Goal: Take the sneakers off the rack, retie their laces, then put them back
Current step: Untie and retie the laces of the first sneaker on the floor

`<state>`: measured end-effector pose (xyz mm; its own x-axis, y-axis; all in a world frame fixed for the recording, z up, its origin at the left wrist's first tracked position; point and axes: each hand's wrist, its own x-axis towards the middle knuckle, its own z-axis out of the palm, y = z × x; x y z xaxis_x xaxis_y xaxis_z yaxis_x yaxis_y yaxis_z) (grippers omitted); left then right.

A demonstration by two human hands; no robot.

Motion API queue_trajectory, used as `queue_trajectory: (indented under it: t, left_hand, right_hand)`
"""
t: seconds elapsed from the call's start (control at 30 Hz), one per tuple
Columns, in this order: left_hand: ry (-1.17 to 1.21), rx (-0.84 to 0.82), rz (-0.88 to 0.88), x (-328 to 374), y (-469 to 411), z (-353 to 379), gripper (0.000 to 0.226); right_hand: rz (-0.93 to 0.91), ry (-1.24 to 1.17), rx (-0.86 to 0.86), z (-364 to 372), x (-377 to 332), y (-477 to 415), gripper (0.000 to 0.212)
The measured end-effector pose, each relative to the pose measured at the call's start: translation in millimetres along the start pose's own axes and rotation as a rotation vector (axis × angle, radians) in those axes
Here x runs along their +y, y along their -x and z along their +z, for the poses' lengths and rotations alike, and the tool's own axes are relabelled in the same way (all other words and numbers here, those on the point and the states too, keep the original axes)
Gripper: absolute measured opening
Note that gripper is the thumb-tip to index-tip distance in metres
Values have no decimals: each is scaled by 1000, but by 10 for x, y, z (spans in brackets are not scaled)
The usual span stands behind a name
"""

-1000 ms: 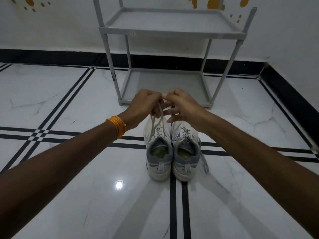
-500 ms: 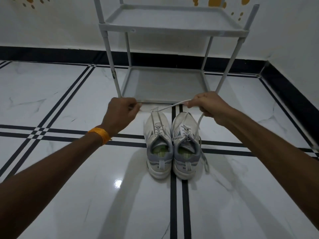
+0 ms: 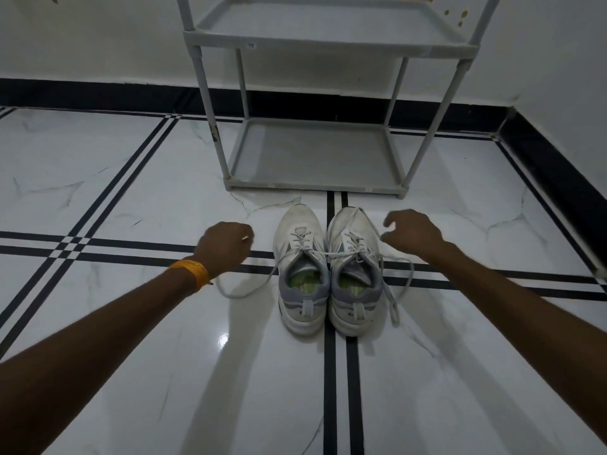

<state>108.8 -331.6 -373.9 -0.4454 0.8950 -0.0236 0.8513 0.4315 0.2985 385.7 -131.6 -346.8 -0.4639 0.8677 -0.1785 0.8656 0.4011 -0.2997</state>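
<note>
Two white-and-grey sneakers stand side by side on the floor, toes toward the rack: the left sneaker [image 3: 300,257] and the right sneaker [image 3: 354,257]. Their laces [image 3: 230,294] lie loose, trailing onto the tiles on both sides. My left hand [image 3: 226,247] is a fist just left of the pair, with a lace tip sticking out of it. My right hand [image 3: 412,233] hovers right of the pair, fingers curled, pinching a lace that runs over the right sneaker's toe. The grey two-shelf rack [image 3: 312,187] stands just beyond the sneakers, both shelves bare.
White marble floor with black inlay lines [image 3: 330,372] running under the sneakers. A black skirting [image 3: 98,93] lines the white walls behind and to the right of the rack. An orange band [image 3: 192,272] is on my left wrist.
My hands met above the left sneaker, pulled the lace ends wide apart, then dropped low beside the pair. The laces went from taut to slack on the floor.
</note>
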Motion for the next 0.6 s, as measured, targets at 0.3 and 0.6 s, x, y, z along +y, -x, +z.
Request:
queue_trajectory:
  t: [0.3, 0.6]
  left_hand:
    - [343, -32, 187, 618, 103, 256, 7]
    - [-101, -63, 382, 470, 147, 200, 13]
  right_hand:
    - [-509, -72, -127, 405, -785, 275, 10]
    - [-607, 276, -80, 440, -690, 236, 9]
